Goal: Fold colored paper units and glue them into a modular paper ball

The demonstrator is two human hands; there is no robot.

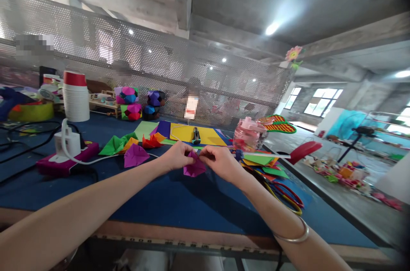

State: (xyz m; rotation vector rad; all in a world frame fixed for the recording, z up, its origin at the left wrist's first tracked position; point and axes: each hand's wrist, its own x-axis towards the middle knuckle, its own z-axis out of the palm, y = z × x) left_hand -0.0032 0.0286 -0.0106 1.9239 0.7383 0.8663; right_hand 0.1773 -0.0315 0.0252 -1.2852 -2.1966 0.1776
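Observation:
Between both hands is a folded purple paper piece, held up over the blue table mat. My left hand pinches its upper left side. At its top right, the thumb and fingertips of my right hand are closed on the paper's edge. Left of my hands lie another purple folded paper, an orange-red one and a green one. A stapler rests on yellow paper sheets just behind my hands.
Scissors lie by my right forearm, near coloured sheets and a pink bottle. At left stand a purple power strip with cables and stacked paper cups. Colourful paper balls sit behind. A perforated screen borders the table's back.

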